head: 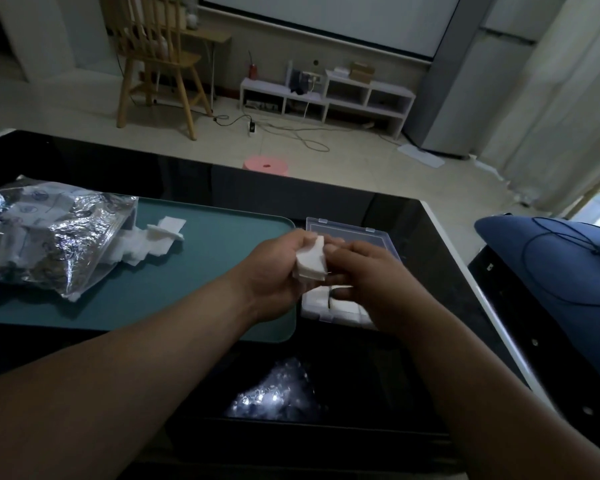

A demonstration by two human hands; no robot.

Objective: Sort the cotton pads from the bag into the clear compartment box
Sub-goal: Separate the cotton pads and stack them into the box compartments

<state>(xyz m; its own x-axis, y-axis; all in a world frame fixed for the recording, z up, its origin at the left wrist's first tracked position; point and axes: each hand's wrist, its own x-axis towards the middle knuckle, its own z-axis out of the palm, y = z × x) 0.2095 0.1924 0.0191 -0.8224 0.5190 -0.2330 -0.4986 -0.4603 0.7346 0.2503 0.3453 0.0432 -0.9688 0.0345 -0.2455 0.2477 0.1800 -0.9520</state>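
A small stack of white cotton pads [310, 263] is held between both hands above the clear compartment box [347, 237]. My left hand [274, 271] grips the stack from the left and my right hand [368, 282] pinches it from the right. The box stands open on the black table, its lid lying flat behind it, and white pads [321, 299] fill the near compartments; my hands hide most of the box. A crinkled clear bag [45, 237] lies at the left on a teal tray [201, 278], with loose pads [156, 237] spilling from its open mouth.
The glossy black table [326, 375] has a white rim on its right side. A blue cushion [551, 271] with a thin cable lies to the right. Beyond the table are a pink stool [265, 166], a wooden chair [156, 60] and a low white shelf [326, 95].
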